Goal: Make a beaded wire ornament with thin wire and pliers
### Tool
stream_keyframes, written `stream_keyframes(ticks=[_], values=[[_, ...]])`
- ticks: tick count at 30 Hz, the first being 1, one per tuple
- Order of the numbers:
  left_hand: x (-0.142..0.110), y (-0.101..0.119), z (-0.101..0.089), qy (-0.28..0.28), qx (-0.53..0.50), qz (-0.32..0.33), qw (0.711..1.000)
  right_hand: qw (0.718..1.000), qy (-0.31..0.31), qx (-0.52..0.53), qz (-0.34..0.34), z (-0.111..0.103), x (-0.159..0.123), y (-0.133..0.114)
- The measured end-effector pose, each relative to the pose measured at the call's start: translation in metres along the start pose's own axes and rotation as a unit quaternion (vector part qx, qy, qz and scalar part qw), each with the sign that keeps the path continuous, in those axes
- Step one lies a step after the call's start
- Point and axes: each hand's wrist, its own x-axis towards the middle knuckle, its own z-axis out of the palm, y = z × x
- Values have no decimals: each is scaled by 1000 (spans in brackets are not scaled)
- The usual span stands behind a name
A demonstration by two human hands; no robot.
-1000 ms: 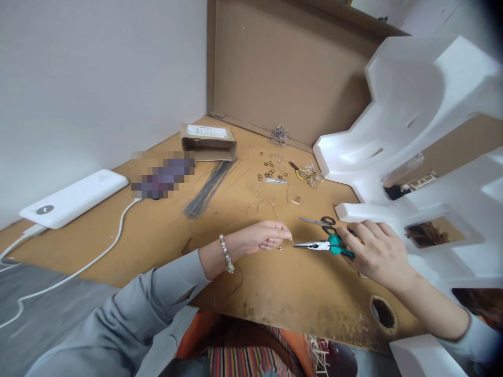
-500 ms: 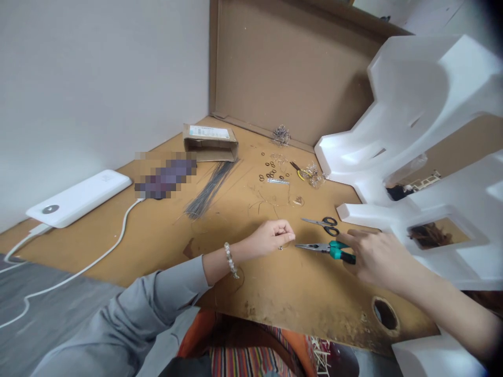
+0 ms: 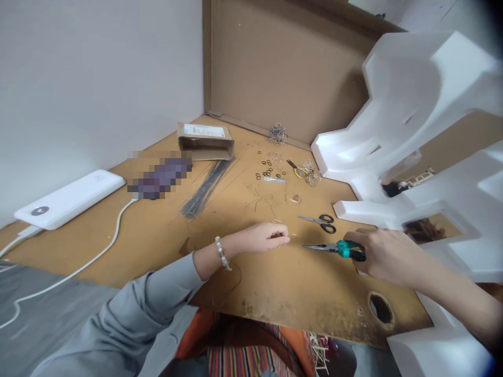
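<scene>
Table (image 3: 259, 298): brown top, worn along the near edge, with a round hole at near right.

Left hand (image 3: 261, 238): near centre, fingers curled, thumb closed against them on a thin wire (image 3: 294, 235), a short arc of which shows beyond the fingertips; the rest is hidden or too fine to trace.

Right hand (image 3: 383, 254): wrapped about the handles of green-and-black pliers (image 3: 332, 248), their tips pointing left, just apart from the left hand.

Scissors (image 3: 323, 223): black-handled, just beyond the pliers, the closest item to the work.

Farther off: dark rings (image 3: 268, 172), loosely grouped; yellow-handled cutters (image 3: 297, 169) against a wire tangle (image 3: 312, 174); a second tangle (image 3: 277, 133) at the far edge.

Left: bundle of grey wires (image 3: 206, 191); open cardboard box (image 3: 206, 152); white power bank (image 3: 70, 200) with cable; one object (image 3: 163, 178) pixelated, unidentifiable.

Right: white foam block (image 3: 341, 152), bounding the table, cut off by the picture edge. Right forearm likewise cut off.

Markings: white label (image 3: 204, 130) on the box, print too small to read; faint mark on the power bank, illegible.
</scene>
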Motion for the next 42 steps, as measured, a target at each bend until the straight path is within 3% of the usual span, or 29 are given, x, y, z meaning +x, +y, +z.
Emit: stream_keyframes(ticks=[3,7,11,16,31,42], values=[[0,-2,2,25,54,22,998,1000,-8,-10,-23,-3,2,-4],[4,-6,3,45,-28,-50,997,985,117,-121,-30,-7,2,-13],[7,-9,0,22,-89,-110,990,960,187,-172,-119,-10,-1,-26],[7,-5,-1,4,-144,-135,980,945,188,-198,-183,-11,3,-42],[9,-4,1,-15,-247,-207,947,942,201,-204,-176,-2,14,-42],[10,-10,5,-41,-279,-197,939,942,199,-199,-183,-9,16,-43]])
